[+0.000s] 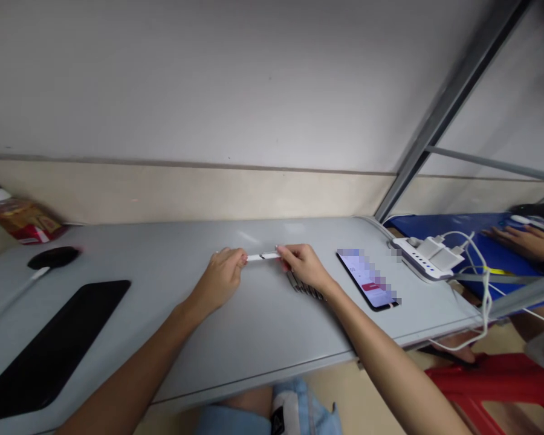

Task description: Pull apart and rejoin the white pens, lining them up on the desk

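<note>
A slim white pen (262,257) with a dark mark near its middle is held level just above the grey table. My left hand (223,273) is closed on its left end, fingers wrapped round it. My right hand (303,264) pinches the right end between thumb and fingers. Beneath my right hand and wrist, a row of several dark, slim objects (307,290) lies on the table, partly hidden; they look like pens, but I cannot be sure.
A phone (372,284) with a lit screen lies right of my hands, beside a white power strip (424,257) with plugs and cables. At left are a black mat (68,344), a round black charging pad (54,258) and a bottle (22,217). Another person's hand (526,240) rests at far right.
</note>
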`<state>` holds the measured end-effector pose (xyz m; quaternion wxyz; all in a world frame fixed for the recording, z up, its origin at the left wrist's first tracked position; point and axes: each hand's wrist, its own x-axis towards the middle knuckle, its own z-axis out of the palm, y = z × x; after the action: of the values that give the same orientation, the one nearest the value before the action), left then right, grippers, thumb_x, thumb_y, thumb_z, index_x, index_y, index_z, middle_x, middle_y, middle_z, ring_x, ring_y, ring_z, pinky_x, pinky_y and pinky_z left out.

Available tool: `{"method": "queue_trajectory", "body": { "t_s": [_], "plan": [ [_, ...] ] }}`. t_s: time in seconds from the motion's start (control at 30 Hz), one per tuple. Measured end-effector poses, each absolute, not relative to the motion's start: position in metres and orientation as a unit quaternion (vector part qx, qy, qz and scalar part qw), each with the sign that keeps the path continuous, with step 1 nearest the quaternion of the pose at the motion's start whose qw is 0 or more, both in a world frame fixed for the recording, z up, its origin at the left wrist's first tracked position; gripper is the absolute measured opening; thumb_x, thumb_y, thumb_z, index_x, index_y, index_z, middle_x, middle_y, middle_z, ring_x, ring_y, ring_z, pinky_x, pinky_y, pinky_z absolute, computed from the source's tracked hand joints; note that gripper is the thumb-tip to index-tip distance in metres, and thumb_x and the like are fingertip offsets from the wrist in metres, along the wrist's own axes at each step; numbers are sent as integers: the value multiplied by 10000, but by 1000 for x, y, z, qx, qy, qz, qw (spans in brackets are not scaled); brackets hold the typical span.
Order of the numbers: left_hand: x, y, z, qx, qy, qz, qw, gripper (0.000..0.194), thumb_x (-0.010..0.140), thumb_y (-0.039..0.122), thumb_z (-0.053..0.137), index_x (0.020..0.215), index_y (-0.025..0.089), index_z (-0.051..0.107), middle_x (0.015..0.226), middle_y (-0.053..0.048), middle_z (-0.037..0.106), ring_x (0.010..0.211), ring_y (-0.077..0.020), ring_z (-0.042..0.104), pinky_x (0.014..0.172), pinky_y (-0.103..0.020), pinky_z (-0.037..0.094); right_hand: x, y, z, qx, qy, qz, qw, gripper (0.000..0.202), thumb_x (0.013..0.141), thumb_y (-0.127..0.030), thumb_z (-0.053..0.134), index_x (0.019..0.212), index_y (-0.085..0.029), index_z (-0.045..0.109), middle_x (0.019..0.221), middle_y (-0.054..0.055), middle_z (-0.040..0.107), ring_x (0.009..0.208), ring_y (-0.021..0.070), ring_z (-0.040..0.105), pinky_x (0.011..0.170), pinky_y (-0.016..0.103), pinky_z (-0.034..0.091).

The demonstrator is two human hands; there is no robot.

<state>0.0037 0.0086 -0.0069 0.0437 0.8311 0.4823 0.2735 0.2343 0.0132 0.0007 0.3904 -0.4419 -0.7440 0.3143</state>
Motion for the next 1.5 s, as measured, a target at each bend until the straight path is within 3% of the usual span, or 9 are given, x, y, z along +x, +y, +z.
{"method": "queue_trajectory", "body": {
  "t_s": [0.2,0.37,0.53,0.73,0.87,1.03,1.17,1.33,1.5],
  "plan": [
    [5,6,-3,825,504,253,32,342,991,314,262,791,199,514,764,-22,572,768,-187,508,745,-329,371,235,15,2,-413,-714,348,445,340,818,-402,616,1087,-194,619,900,41,632,700,132,546,654,256,436],
    [7,3,0,832,494,249,36,343,994,319,270,799,198,526,764,-18,574,795,-187,507,747,-322,361,237,18,-1,-432,-719,389,382,324,891,-412,490,745,-156,625,619,14,564,567,123,493,586,258,405],
    [7,3,3,824,498,265,52,305,988,327,313,852,192,550,785,-17,569,802,-181,519,747,-318,361,238,17,2,-416,-707,349,454,380,729,-324,696,1076,-204,598,959,36,613,772,139,546,664,249,436],
    [5,3,0,835,487,255,31,257,976,331,354,896,193,556,867,-28,603,872,-197,523,774,-329,353,239,19,-2,-415,-724,373,406,211,848,-358,564,811,-165,639,719,9,562,652,128,507,611,251,401],
    [6,4,-4,837,486,248,21,235,976,330,365,930,193,550,895,-31,612,881,-201,528,782,-335,354,240,21,-3,-394,-714,356,457,280,726,-306,715,964,-192,621,939,29,599,816,148,552,676,243,429],
    [6,5,-6,843,482,237,25,241,986,335,344,948,205,542,911,-25,625,880,-201,544,779,-336,348,240,20,-4,-408,-730,379,397,249,870,-389,548,803,-166,635,713,11,587,632,123,509,600,246,397],
    [6,5,-7,838,485,247,38,210,986,316,338,1032,206,510,962,-32,633,901,-199,569,809,-343,353,240,20,-3,-397,-719,354,448,318,772,-349,687,1041,-190,629,902,31,636,767,142,556,666,247,419],
    [6,3,-4,841,484,238,46,206,982,318,336,967,212,512,921,-20,636,850,-196,570,776,-330,357,241,21,-5,-420,-738,356,390,317,904,-394,513,751,-158,659,612,-10,547,574,108,465,562,243,349],
    [4,3,-5,849,460,237,105,246,986,310,307,888,207,508,840,-3,596,748,-167,553,705,-289,377,242,23,-7,-412,-750,308,416,140,830,-299,636,856,-175,696,772,16,660,672,127,550,621,245,403]
  ]
}}
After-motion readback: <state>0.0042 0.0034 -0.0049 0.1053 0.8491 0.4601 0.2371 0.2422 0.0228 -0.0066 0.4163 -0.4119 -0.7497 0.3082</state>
